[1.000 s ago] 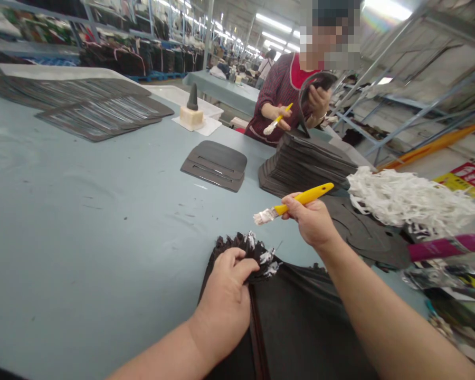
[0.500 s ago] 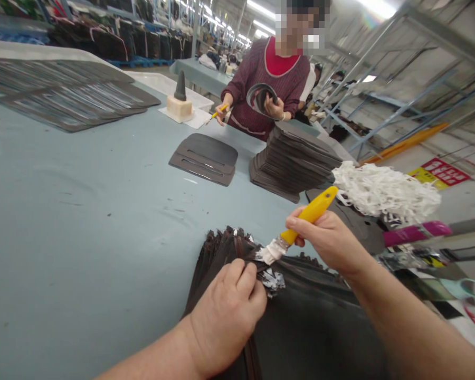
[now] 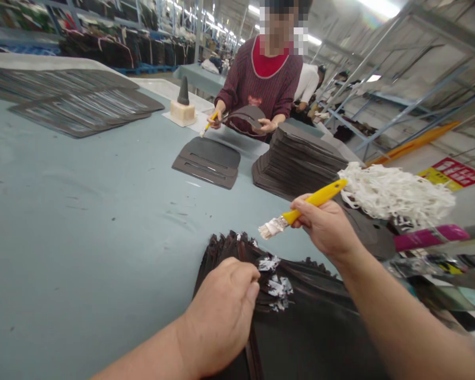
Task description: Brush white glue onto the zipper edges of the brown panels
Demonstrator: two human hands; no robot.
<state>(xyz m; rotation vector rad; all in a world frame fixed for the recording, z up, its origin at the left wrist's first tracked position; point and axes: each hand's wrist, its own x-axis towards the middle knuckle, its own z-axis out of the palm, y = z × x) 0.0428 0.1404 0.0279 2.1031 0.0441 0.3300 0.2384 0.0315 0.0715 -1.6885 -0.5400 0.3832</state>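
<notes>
Right hand [image 3: 322,229] closed firmly around a yellow-handled flat paintbrush [image 3: 301,212] with white-caked bristles, just above a fanned stack of dark sheet pieces [image 3: 301,311] on a pale blue table [image 3: 83,221]. Left hand [image 3: 219,316] curled on the stack's white-smeared edge, grip unclear.

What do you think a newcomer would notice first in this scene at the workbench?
A yellow-handled paintbrush with white-caked bristles, held up in the right hand, stands out first, above a fanned stack of black sheet pieces flecked with white under the left hand. Further right lie a tangled mass of white strands and a tall stack of dark grey cut pieces.
</notes>
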